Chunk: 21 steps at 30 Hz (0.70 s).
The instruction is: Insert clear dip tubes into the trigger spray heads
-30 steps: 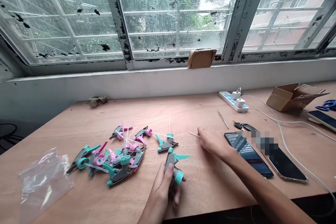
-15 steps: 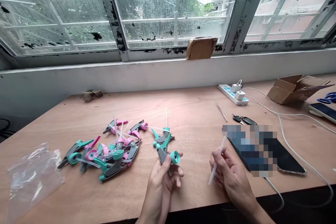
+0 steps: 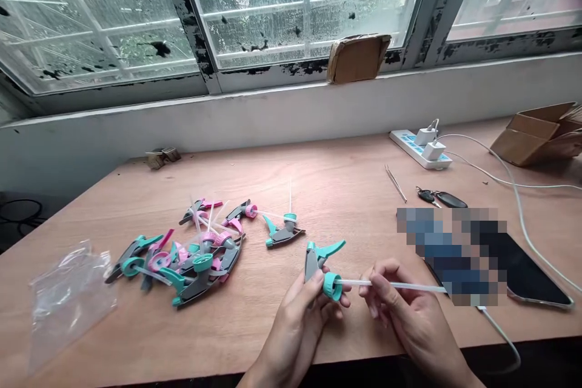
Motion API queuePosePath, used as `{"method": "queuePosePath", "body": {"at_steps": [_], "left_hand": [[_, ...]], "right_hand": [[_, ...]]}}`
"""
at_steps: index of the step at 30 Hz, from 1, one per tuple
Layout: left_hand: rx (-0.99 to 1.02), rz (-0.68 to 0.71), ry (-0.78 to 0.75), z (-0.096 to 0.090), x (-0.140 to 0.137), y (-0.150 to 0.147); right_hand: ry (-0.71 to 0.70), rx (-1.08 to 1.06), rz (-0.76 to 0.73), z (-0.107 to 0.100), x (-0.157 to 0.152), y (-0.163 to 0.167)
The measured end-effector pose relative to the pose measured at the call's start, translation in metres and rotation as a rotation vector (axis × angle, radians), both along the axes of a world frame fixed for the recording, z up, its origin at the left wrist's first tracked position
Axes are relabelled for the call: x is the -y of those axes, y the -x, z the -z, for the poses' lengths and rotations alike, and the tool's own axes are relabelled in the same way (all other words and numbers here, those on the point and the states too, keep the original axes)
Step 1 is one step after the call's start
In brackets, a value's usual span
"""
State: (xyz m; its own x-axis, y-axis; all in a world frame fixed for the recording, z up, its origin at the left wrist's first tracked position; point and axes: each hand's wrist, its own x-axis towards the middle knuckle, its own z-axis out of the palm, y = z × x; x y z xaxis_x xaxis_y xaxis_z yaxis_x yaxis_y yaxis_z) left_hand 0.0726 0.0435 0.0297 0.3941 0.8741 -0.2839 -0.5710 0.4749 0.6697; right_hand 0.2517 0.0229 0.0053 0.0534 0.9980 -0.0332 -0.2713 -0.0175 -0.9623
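Note:
My left hand (image 3: 302,309) is closed around a grey and teal trigger spray head (image 3: 313,260), its teal collar facing right. Between the thumb and fingers of my right hand (image 3: 400,303) is a thin translucent plastic tube (image 3: 416,286). The tube lies nearly level, and its left end is at the opening of the collar; how far in it sits I cannot tell. Behind my left hand, another teal and grey spray head (image 3: 285,232) rests on the table with its tube pointing up. To the left lies a pile of pink, teal and grey spray heads (image 3: 200,267), several with tubes.
A clear plastic bag (image 3: 73,303) lies at the left of the wooden table (image 3: 218,345). On the right are a phone (image 3: 531,270), a partly blurred device, keys (image 3: 441,198), tweezers (image 3: 395,183), a power strip (image 3: 421,150) with white cables and a cardboard box (image 3: 539,133).
My left hand has moved right with the spray head. My right hand has turned the tube from upright to level and brought its end to the collar. The view has shifted slightly.

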Motion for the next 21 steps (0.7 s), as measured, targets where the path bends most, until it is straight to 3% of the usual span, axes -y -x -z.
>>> {"method": "queuePosePath", "body": {"at_steps": [15, 21], "left_hand": [[-0.052, 0.004, -0.052, -0.011, 0.004, -0.002], [-0.045, -0.004, -0.053, -0.007, 0.002, -0.001]], "right_hand": [[-0.025, 0.002, 0.055, -0.003, 0.003, 0.004], [-0.026, -0.007, 0.062, -0.004, 0.003, 0.005]]}}
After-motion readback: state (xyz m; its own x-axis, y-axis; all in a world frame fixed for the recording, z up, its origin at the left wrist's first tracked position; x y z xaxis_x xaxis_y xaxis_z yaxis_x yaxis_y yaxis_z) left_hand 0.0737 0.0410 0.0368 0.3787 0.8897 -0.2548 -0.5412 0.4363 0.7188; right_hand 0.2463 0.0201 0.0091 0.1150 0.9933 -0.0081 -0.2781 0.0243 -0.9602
